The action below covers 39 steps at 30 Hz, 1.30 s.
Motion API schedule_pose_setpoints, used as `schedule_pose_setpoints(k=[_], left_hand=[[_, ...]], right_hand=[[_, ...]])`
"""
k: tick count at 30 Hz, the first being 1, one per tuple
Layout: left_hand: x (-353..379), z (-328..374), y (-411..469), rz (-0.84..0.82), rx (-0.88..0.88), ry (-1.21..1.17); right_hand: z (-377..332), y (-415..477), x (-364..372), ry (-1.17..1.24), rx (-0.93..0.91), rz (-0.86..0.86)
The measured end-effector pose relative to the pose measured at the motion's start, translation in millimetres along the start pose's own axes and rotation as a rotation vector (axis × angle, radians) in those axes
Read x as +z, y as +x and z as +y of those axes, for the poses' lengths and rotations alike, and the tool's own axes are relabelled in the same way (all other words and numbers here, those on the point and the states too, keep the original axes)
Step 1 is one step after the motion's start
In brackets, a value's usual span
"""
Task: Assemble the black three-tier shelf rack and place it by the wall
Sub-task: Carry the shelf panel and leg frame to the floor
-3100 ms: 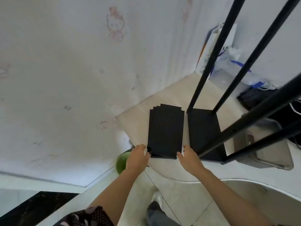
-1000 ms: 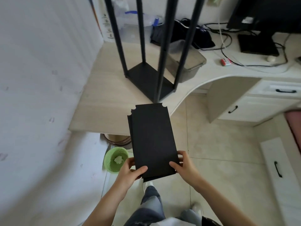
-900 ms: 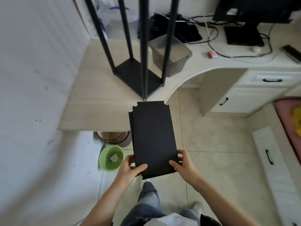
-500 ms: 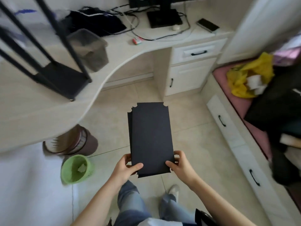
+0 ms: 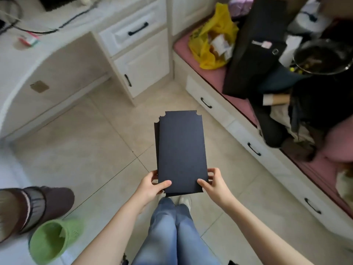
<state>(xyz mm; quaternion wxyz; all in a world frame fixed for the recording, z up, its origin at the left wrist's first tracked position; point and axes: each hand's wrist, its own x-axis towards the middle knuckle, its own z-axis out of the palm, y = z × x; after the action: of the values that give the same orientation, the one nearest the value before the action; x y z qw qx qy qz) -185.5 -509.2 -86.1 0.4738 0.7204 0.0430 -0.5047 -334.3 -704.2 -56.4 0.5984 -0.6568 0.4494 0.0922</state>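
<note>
A stack of flat black shelf panels (image 5: 181, 148) with notched corners is held out in front of me above the tiled floor. My left hand (image 5: 151, 185) grips the stack's near left corner, thumb on top. My right hand (image 5: 214, 183) grips the near right corner the same way. The panels lie slightly offset, so lower edges show at the left. The black rack frame with its poles is out of view.
A white desk (image 5: 28, 60) with drawers (image 5: 133, 33) stands at the upper left. A bench with a pink cushion (image 5: 210, 73) and drawers runs along the right, piled with a yellow bag (image 5: 212, 37) and dark items. A green basket (image 5: 50, 240) and a brown bin (image 5: 34, 205) sit at lower left.
I lifted the panel stack off the desk with both hands and turned right, away from the wall and the rack frame; the frame has left the view and the bench has come in.
</note>
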Motion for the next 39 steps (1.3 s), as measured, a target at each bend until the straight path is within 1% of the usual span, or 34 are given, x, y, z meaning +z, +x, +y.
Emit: schedule_pose_setpoints(k=[4,9,14,17,22,29,34,39], left_hand=[[23,0,31,-0.059,-0.03,0.08],[44,-5,80,-0.146,-0.035,0.264],[63,-15,142,-0.277,-0.062,0.349],[74,-29,190,-0.298,-0.083,0.384],[91,-71,272,-0.329,-0.082,0.477],[96,-164,388,-0.304,-0.063,0.532],[89,-217,467,-0.324,-0.079,0.555],[91,-255,537,-0.313,-0.033,0.553]], right_hand=[[30,11,-11,0.059,0.079,0.089],[69,33,-13,0.107,0.153,0.166],[113,74,-3,0.044,0.153,0.216],[146,115,3,0.038,0.161,0.224],[212,189,22,0.056,0.188,0.233],[316,293,66,0.056,0.253,0.204],[366,360,97,0.034,0.294,0.2],[408,429,113,0.015,0.3,0.188]])
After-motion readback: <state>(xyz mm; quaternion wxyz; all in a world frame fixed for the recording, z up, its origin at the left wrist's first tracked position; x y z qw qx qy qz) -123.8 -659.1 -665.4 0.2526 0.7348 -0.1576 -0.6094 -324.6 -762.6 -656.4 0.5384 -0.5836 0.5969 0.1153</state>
